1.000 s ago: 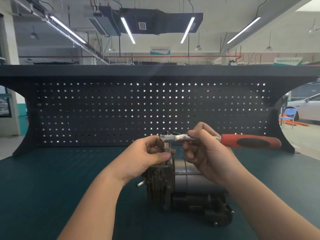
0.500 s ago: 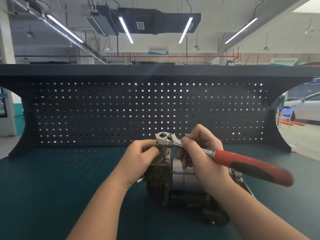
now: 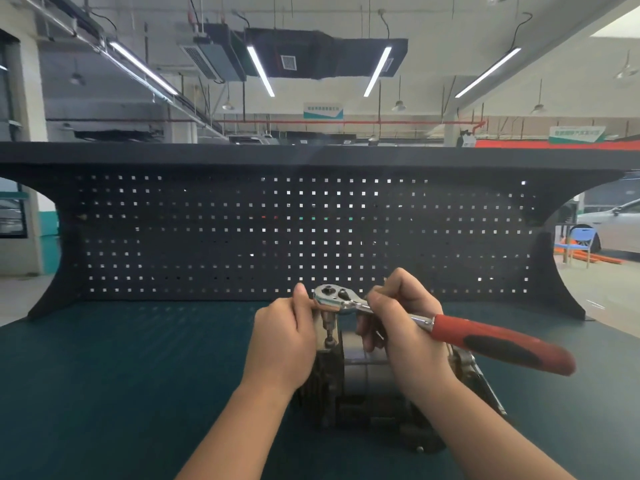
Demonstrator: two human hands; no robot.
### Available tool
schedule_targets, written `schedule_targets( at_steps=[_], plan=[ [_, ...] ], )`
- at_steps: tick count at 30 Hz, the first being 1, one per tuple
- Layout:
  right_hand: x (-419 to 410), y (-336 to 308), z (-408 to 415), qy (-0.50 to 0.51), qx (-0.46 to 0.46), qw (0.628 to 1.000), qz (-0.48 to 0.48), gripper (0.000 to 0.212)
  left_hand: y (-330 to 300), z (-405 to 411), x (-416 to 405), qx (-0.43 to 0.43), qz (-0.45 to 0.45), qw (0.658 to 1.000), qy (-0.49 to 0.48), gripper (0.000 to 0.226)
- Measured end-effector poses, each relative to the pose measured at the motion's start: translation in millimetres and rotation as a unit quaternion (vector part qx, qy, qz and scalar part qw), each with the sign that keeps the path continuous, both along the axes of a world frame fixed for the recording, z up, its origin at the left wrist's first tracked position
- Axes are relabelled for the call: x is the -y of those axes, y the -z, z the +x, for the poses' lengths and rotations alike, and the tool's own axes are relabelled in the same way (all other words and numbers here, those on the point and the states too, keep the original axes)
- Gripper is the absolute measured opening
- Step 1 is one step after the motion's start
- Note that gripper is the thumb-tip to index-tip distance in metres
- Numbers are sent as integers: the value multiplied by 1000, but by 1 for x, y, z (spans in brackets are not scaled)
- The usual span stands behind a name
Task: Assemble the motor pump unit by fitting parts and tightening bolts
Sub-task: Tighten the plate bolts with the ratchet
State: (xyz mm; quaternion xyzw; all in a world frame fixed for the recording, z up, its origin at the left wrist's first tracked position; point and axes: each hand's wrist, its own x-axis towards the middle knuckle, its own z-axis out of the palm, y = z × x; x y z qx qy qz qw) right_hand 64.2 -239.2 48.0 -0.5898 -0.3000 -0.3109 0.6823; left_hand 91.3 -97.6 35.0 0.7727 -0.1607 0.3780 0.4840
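While my right hand (image 3: 405, 320) grips the ratchet wrench (image 3: 450, 332) by its metal shank, my left hand (image 3: 285, 336) curls around the socket below its head, atop the motor pump unit (image 3: 363, 386), which sits on the green bench mat (image 3: 121, 375) before the pegboard (image 3: 277, 233).

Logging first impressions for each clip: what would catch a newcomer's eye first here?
The ratchet wrench, with its bright red handle slanting right, held at centre: the right hand grips its chrome neck while the left hand steadies the head and socket. Beneath them the dark motor pump unit sits on the green bench mat, and behind rises a black pegboard.
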Motion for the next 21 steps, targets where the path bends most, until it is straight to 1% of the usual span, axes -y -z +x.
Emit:
schedule_targets(
  at_steps=[2,5,7,9,11,12,13,15,16,17,18,19,20,21],
  plan=[
    [0,2,-3,6,13,999,39,26,2,-9,2,9,15,999,-30,66],
    [0,2,-8,51,72,995,47,18,4,-24,4,24,61,996,-68,77],
    [-1,0,-10,56,106,991,55,18,4,-35,4,39,74,991,-102,76],
    [-5,-2,-12,46,119,990,63,19,3,-44,4,48,76,985,-145,76],
    [-8,-1,-11,45,133,988,60,21,5,-46,2,46,68,985,-155,80],
    [-10,0,-11,54,141,987,55,21,5,-45,0,50,49,988,-134,81],
    [-11,1,-11,64,149,986,46,21,6,-42,-2,55,18,994,-91,75],
    [-14,4,-11,85,155,984,33,17,9,-39,-8,41,-30,998,41,50],
    [-16,3,-14,93,146,984,33,18,11,-39,-12,24,-29,995,92,39],
    [-17,4,-16,101,141,984,32,21,11,-39,-15,13,-19,993,118,34],
    [-18,4,-20,126,138,982,33,22,12,-40,-17,7,-1,993,121,34],
    [-19,4,-24,166,154,974,16,20,11,-41,-19,8,21,994,108,37],
    [-23,2,-30,208,176,962,-21,17,9,-41,-19,7,43,995,91,42],
    [-30,0,-36,262,210,939,-76,13,7,-41,-19,-6,63,995,74,45]
  ],
)
